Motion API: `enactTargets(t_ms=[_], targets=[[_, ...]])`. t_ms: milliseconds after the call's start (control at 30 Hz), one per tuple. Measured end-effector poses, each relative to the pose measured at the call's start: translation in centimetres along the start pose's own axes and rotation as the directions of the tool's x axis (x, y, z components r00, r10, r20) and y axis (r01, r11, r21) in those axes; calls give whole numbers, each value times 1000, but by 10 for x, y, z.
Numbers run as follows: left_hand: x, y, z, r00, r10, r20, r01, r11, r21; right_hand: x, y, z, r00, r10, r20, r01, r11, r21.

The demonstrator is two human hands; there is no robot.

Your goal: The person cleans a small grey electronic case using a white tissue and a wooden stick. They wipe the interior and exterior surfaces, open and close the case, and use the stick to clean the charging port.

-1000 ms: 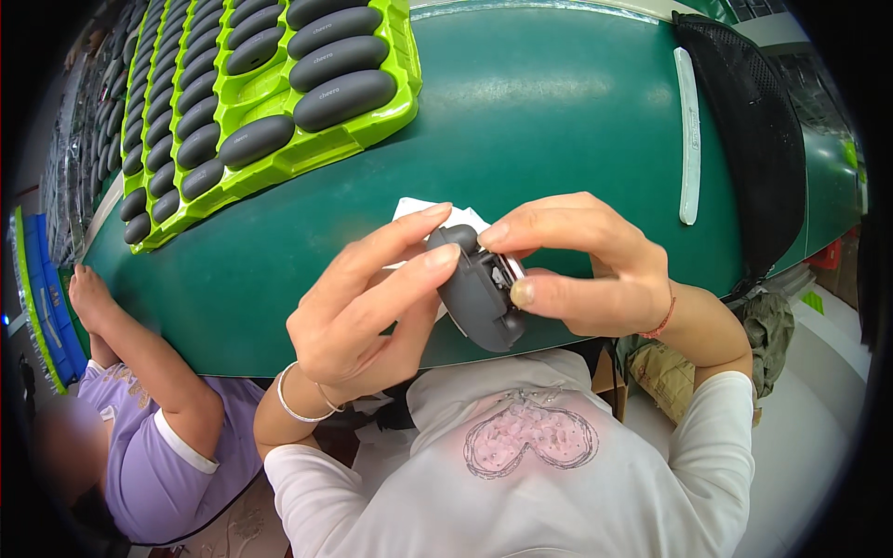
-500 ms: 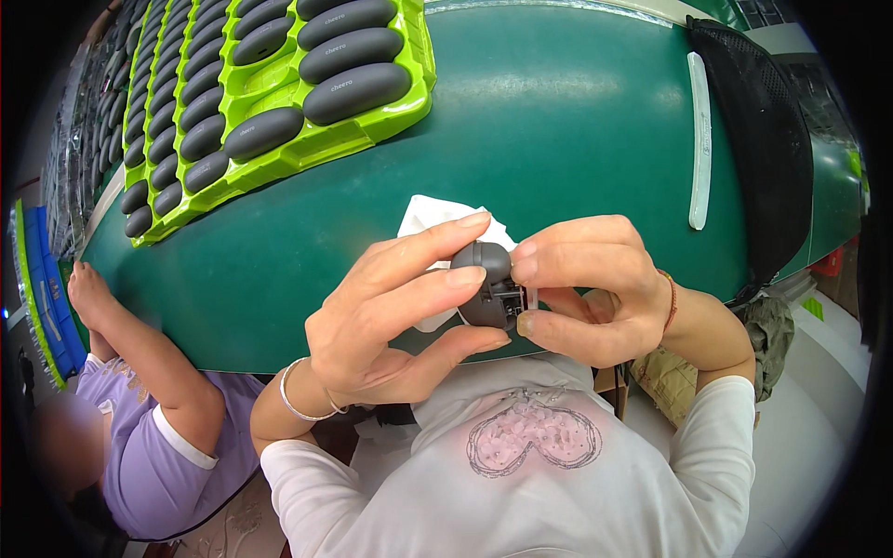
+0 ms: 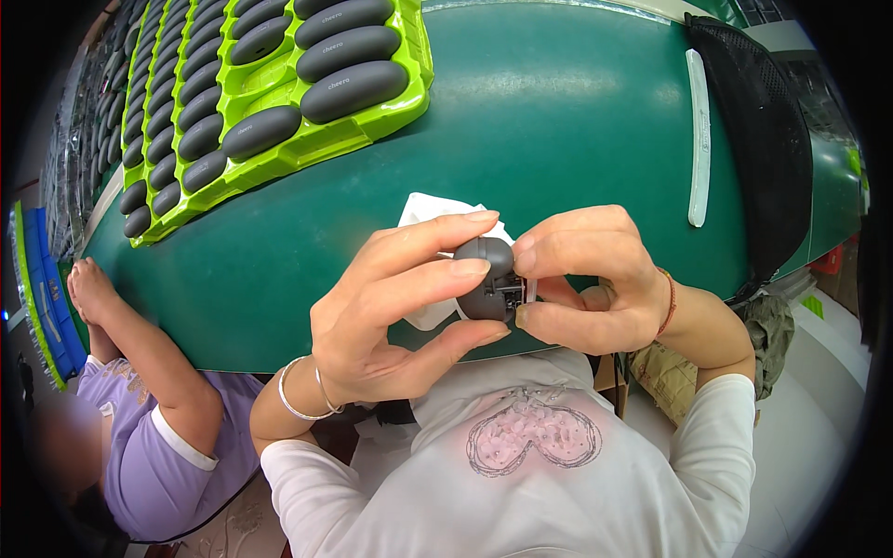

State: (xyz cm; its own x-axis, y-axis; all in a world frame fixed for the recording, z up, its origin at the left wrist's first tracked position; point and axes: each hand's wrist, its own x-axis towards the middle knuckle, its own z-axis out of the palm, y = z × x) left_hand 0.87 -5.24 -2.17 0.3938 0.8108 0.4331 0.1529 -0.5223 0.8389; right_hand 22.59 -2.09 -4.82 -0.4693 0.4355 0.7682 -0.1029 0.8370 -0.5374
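A person's two bare hands meet just above the near edge of a green table (image 3: 558,121), working on a small dark grey oval case (image 3: 487,279) held between them. The left hand (image 3: 395,312) is curled about halfway closed, its index and middle fingers laid over the top of the case and its thumb pressed up from below, so the case is pinched firmly from the 9 o'clock side. The right hand (image 3: 586,279) comes in from 3 o'clock, closed narrow, thumb and forefinger nipping a thin pale strip at the case's right face, where a small dark mechanism shows. The case stands with its long axis roughly upright in the picture, rounded end toward 12 o'clock and its open side facing 3 o'clock. A white cloth (image 3: 433,212) lies on the table directly behind the hands, partly hidden by them. At 11 o'clock sits a lime-green tray (image 3: 409,70) filled with rows of matching dark oval cases, well apart from the hands. A slim white strip (image 3: 699,139) lies at 2 o'clock beside a black mesh panel (image 3: 767,139). At 8 o'clock, another person's forearm in a lilac sleeve (image 3: 139,363) rests against the table's edge.
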Motion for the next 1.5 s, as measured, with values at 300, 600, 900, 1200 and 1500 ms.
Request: enactTargets(t_ms=[300, 600, 900, 1200, 1500], targets=[[0, 0, -1, 999, -6, 39, 5, 1000, 15, -2, 0, 0, 1000, 12, 24, -11, 1000, -14], [0, -2, -1, 998, 24, 63, -25, 1000, 11, -3, 0, 2, 1000, 12, 9, -12, 999, -31], [-2, -1, 7, 961, -265, -81, 207, 881, -426, 8, -1, -1, 973, 225, 42, -223, 974, -45], [-1, -7, 5, 916, -395, -68, 271, 736, -621, 13, -4, 3, 914, 404, 38, -406, 908, 103], [-3, -5, 3, 875, -484, 19, 329, 566, -756, 14, -5, 0, 920, 392, 15, -391, 915, 100]])
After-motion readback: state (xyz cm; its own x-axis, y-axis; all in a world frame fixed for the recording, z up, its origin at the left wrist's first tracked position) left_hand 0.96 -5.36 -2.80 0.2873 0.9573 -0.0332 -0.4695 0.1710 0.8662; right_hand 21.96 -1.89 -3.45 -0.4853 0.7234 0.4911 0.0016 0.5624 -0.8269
